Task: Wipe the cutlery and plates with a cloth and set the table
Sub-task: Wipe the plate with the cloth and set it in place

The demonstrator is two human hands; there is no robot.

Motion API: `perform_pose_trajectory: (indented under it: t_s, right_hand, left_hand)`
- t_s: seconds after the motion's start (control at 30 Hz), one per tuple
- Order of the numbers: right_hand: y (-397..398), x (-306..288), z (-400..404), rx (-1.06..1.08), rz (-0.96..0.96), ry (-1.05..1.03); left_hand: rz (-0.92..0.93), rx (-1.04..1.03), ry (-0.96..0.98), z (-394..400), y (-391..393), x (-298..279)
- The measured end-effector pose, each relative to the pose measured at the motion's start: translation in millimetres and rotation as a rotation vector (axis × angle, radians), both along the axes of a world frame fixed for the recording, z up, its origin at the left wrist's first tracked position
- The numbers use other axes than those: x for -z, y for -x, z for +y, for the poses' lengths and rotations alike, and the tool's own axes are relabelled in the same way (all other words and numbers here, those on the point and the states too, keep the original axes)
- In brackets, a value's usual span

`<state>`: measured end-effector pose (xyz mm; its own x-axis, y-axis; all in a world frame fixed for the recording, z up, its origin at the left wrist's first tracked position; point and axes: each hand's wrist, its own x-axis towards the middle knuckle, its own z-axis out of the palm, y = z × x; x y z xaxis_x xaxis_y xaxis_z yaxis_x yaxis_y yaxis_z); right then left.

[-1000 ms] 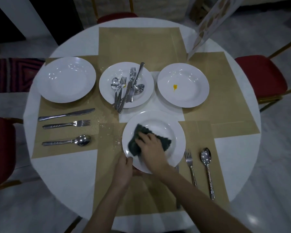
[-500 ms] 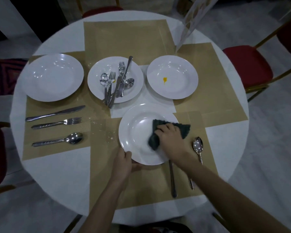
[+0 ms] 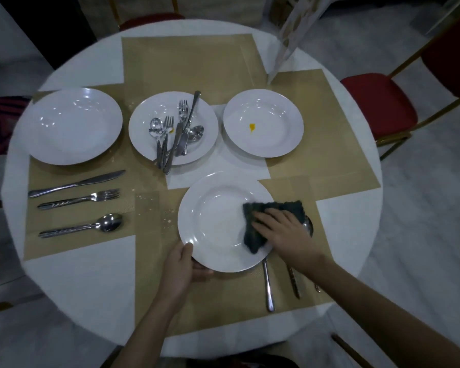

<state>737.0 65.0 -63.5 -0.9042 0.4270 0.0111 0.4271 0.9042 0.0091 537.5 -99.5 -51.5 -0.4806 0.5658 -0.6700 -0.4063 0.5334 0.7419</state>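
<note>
A white plate (image 3: 213, 221) lies on the near placemat. My left hand (image 3: 181, 269) grips its near-left rim, thumb on top. My right hand (image 3: 284, 232) presses a dark cloth (image 3: 260, 216) flat on the plate's right side and rim. A knife (image 3: 268, 285), a fork (image 3: 294, 284) and a spoon (image 3: 309, 226) lie to the right, partly under my right arm. The middle plate (image 3: 144, 134) holds several loose pieces of cutlery (image 3: 174, 136). The right plate (image 3: 279, 123) has a yellow spot (image 3: 251, 126). A clean plate (image 3: 72, 126) sits at the left.
A knife (image 3: 77, 183), fork (image 3: 80, 200) and spoon (image 3: 83, 226) lie in a row on the left placemat. Crumbs (image 3: 157, 208) dot the mat beside the near plate. Red chairs (image 3: 377, 107) stand around the round table (image 3: 80, 282). A patterned stand (image 3: 292, 35) leans at the back right.
My right hand has swept the cloth from the plate's left-centre across to its right rim. My left hand kept its hold on the near rim. The camera view shifted.
</note>
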Motion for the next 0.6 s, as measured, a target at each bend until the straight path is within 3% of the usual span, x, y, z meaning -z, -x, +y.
perform_pose_trajectory:
  t_s: [0.1, 0.2, 0.37, 0.5, 0.6]
  right_hand:
    - [39.2, 5.9, 1.0, 0.263, -0.027, 0.077]
    - [97.4, 14.0, -29.9, 0.355, 0.055, 0.314]
    - [107.0, 8.0, -55.0, 0.060, 0.063, 0.498]
    - [45.4, 2.8, -28.8, -0.304, -0.050, 0.268]
    - [24.1, -2.8, -0.3, -0.202, -0.094, 0.080]
  left_hand:
    - [-0.016, 0.022, 0.013, 4.8, -10.6, -5.0]
    - [-0.030, 0.023, 0.043, 8.4, -13.1, -5.0]
    - [0.014, 0.019, 0.095, 4.5, 1.7, -2.3]
    - [-0.031, -0.030, 0.076, -5.7, 7.6, -4.0]
    - [-0.052, 0.037, 0.037, -11.3, 6.2, -0.5]
